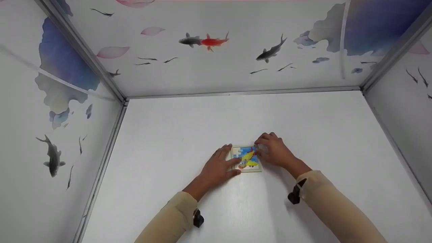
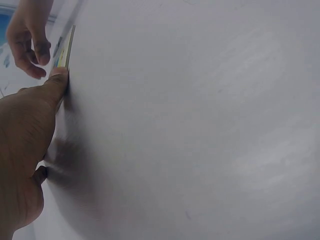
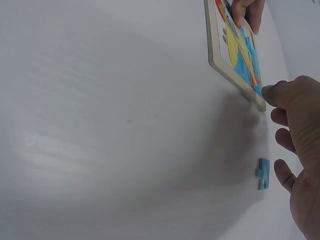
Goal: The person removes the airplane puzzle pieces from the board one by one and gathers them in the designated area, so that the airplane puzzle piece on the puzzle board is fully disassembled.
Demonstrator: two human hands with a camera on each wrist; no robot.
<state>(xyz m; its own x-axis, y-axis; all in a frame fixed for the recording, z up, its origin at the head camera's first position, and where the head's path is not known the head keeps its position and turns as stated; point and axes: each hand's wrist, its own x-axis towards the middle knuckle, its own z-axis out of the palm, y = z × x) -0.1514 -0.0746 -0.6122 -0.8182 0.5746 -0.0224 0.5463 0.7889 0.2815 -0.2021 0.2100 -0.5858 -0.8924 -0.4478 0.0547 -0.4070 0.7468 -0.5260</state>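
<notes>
A small jigsaw puzzle [image 1: 250, 158] with a yellow airplane on blue sits in a pale wooden frame [image 3: 232, 77] on the white table. A pale patch with jigsaw-shaped edges shows in its upper left. My left hand [image 1: 219, 167] lies along the left side with fingers extended, one fingertip on the picture and the thumb at the near edge. At the far right corner is my right hand [image 1: 276, 150], its thumb [image 3: 276, 94] pressing there and its other fingers loosely bent. Under those fingers, a loose blue puzzle piece [image 3: 263, 174] lies on the table in the right wrist view.
White panels with painted fish and petals enclose the table [image 1: 168, 135] at the left, back and right. Metal strips [image 1: 243, 93] run along the panel bases. A small black device [image 1: 198, 218] is at the left cuff and another [image 1: 294, 196] at the right cuff.
</notes>
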